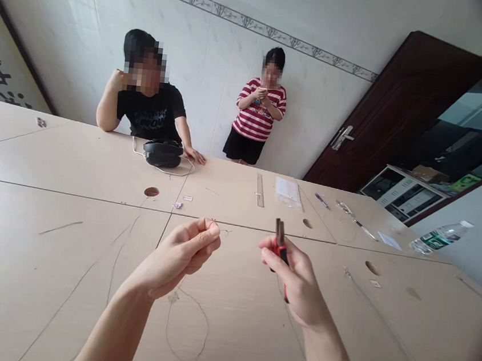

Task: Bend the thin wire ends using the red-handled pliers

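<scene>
My left hand [193, 250] is closed in a pinch above the table. A thin, bent wire end [227, 232] sticks out past its fingertips toward the right. My right hand [295, 272] is wrapped round red-and-black handled pliers [279, 236], their dark jaws pointing up and away from me. Whether the jaws are fully closed is hard to make out. A gap separates the pliers from the wire. Below my left hand, a looped thin wire [207, 329] lies on the table [250, 342], with a small tangled bit near its top.
Loose wires [61, 227] lie at left and right. Farther back are a ruler [259, 190], a plastic packet [289, 193], a pen [322, 201], a water bottle [439, 238] and a black bag-like object [163, 153]. One person sits opposite; another stands by the wall.
</scene>
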Demonstrator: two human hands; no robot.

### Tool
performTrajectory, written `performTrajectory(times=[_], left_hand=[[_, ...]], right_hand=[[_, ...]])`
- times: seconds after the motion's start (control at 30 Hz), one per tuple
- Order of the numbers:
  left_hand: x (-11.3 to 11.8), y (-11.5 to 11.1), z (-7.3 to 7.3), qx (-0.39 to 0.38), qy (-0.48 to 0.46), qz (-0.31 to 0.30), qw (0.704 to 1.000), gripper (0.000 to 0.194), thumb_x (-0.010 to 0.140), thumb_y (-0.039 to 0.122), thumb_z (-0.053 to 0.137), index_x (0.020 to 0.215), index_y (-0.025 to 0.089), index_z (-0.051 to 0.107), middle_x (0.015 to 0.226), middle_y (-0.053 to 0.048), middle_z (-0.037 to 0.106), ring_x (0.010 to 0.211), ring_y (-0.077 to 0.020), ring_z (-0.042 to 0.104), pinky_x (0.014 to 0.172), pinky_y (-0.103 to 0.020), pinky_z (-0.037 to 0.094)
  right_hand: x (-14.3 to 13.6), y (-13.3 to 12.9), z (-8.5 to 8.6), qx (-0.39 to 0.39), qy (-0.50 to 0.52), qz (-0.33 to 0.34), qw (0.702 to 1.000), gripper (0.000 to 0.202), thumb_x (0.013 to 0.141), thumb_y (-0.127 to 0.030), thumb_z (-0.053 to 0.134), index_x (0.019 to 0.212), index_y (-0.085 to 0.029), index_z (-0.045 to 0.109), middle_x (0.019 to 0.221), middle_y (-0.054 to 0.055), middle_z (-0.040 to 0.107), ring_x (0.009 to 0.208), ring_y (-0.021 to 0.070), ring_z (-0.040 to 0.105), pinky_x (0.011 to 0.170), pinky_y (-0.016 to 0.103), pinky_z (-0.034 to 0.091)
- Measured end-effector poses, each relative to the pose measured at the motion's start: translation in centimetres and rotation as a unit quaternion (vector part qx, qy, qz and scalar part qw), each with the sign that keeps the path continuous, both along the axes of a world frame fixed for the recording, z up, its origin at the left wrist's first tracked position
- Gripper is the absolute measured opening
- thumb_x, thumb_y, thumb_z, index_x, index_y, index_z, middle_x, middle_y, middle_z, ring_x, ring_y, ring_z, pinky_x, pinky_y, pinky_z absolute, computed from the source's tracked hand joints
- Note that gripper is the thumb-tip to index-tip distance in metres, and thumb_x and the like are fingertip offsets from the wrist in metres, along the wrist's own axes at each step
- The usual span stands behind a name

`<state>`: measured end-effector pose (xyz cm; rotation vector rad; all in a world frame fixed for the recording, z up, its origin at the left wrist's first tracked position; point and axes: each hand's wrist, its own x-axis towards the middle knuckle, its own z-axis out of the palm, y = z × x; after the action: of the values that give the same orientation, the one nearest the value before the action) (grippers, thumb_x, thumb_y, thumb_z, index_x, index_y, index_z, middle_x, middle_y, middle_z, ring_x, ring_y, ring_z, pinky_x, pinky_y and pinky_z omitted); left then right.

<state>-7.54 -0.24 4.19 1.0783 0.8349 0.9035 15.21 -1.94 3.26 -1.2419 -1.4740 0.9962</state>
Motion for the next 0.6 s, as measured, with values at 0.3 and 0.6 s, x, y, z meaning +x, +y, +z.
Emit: performTrajectory(times=[0.3, 0.6], left_hand=[[0.0, 2.7, -1.5, 0.004, -0.032, 0.007, 0.999, 0.033, 0.093, 0.043, 0.060, 0.078, 0.018, 0.044, 0.071, 0.006, 0.034, 0.051, -0.0046, 0.012, 0.047, -0.022, 0.009], [1.0, 3.6, -2.3, -0.001, -0.010, -0.010, 1.000, 0.031, 0.094, 0.043, 0.057, 0.079, 0.018, 0.045, 0.070, 0.006, 0.034, 0.052, -0.0054, 0.014, 0.048, -0.023, 0.010]], right_hand=[[-5.9, 4.7, -3.1, -0.027, 0.166, 0.088, 0.982, 0.026, 0.088, -0.044, 0.061, 0.090, -0.018, 0.065, 0.071, 0.000, 0.052, 0.070, 0.0145, 0.045, 0.065, 0.028, 0.036], [-5.8, 5.2, -3.5, 0.002, 0.160, 0.070, 0.985, 0.025, 0.090, -0.042, 0.059, 0.079, -0.021, 0.055, 0.071, -0.002, 0.050, 0.068, 0.0135, 0.044, 0.067, 0.027, 0.039]])
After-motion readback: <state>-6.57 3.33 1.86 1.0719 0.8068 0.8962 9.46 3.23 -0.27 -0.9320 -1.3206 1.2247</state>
